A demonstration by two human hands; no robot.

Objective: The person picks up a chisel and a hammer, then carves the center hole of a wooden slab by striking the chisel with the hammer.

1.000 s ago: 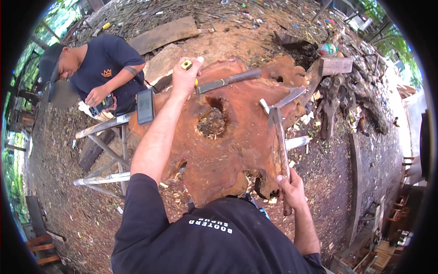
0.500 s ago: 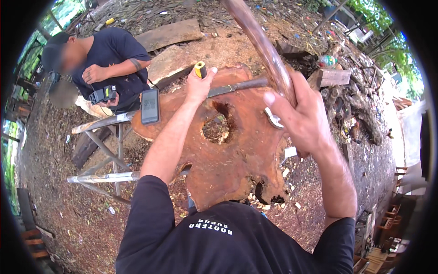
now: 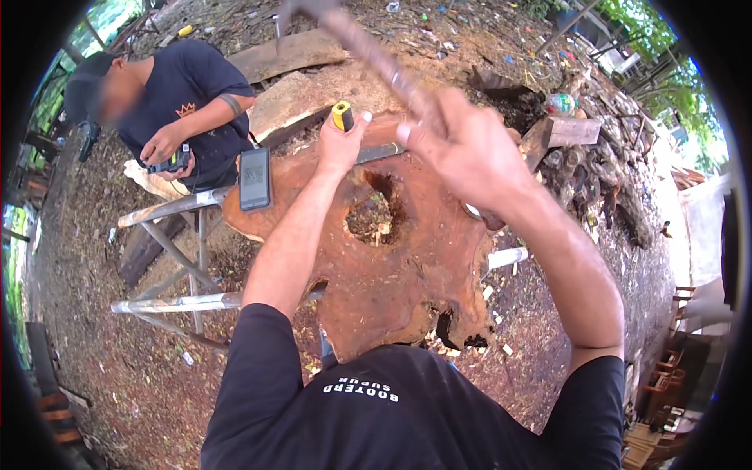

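Observation:
Before me lies a reddish wood slab (image 3: 392,286) with a ragged hole (image 3: 370,219) near its middle. My left hand (image 3: 341,149) is closed around an upright yellow-and-black tool handle (image 3: 342,115) at the slab's far side; the tool's lower end is hidden. In my closed right hand (image 3: 470,145) is a thick wooden handle (image 3: 384,66), raised over the slab and slanting up to the far left. Its grey head (image 3: 307,8) is blurred and cut off by the top edge. Between my hands lies a flat metal tool (image 3: 380,153), partly covered.
A phone (image 3: 254,180) rests on the slab's left edge. Metal stand bars (image 3: 176,303) stick out to the left. Beyond them a co-worker (image 3: 188,102) handles a small dark device (image 3: 168,160). Planks (image 3: 298,53) lie behind, with gnarled wood (image 3: 595,180) and a block (image 3: 574,131) at right.
My right hand has moved left and farther away, swinging the wooden-handled tool leftward so its grey head shows. My left hand stays almost in place. The co-worker's free hand has come down to the device.

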